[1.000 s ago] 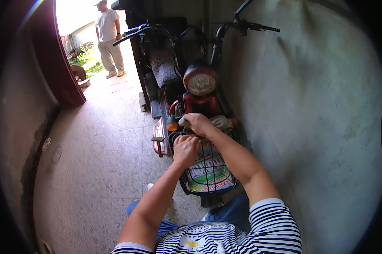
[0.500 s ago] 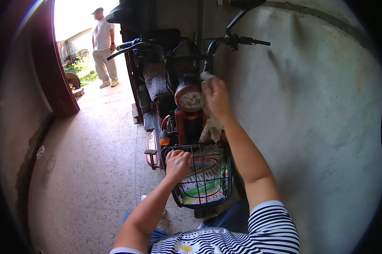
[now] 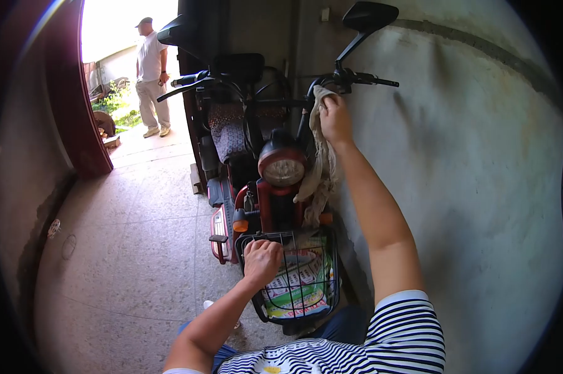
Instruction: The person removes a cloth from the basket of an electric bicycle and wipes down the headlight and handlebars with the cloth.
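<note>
I find 1 cloth (image 3: 322, 159) hanging beside the headlight (image 3: 283, 171), its top held in my right hand (image 3: 336, 121) at the handlebar (image 3: 357, 78); my left hand (image 3: 262, 262) lies curled at the wire basket (image 3: 335, 274), grip unclear; outside, 1 person (image 3: 151, 75) stands

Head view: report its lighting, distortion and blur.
In the head view, daylight bleaches the doorway to white, while the scooter sits in shade; also in the head view, the picture bows, fisheye-like, and its corners go black; again in the head view, the right hand and the cloth show little motion blur.
</note>
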